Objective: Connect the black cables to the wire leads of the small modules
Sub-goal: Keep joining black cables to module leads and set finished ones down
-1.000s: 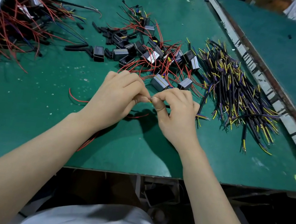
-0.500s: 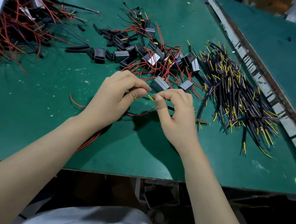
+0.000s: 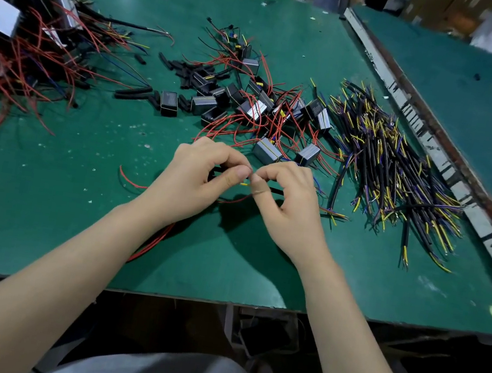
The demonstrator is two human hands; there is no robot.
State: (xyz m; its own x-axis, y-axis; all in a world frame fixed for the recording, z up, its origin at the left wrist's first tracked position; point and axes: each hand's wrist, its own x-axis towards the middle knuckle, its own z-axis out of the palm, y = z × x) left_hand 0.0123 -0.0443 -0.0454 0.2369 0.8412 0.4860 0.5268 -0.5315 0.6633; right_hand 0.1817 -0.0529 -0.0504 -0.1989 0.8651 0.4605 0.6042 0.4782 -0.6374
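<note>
My left hand (image 3: 197, 180) and my right hand (image 3: 291, 206) meet fingertip to fingertip over the green table (image 3: 77, 193). Between them they pinch thin wire ends; a short yellow wire tip (image 3: 243, 183) shows below my left thumb. A black cable (image 3: 276, 191) runs out from under my right fingers to the right. Red wire leads (image 3: 149, 245) trail from under my left hand toward the table's front edge. Small grey modules (image 3: 267, 152) with red leads lie just beyond my hands. A pile of black cables (image 3: 393, 176) with yellow and purple tips lies at the right.
A heap of finished modules with red wires (image 3: 18, 56) sits at the far left. Short black sleeve pieces (image 3: 185, 68) lie scattered at the back centre. A worn metal rail (image 3: 436, 144) divides this table from another green table (image 3: 474, 102) on the right.
My hands have come back together at the fingertips after parting slightly half a second ago. The camera view has tilted a little.
</note>
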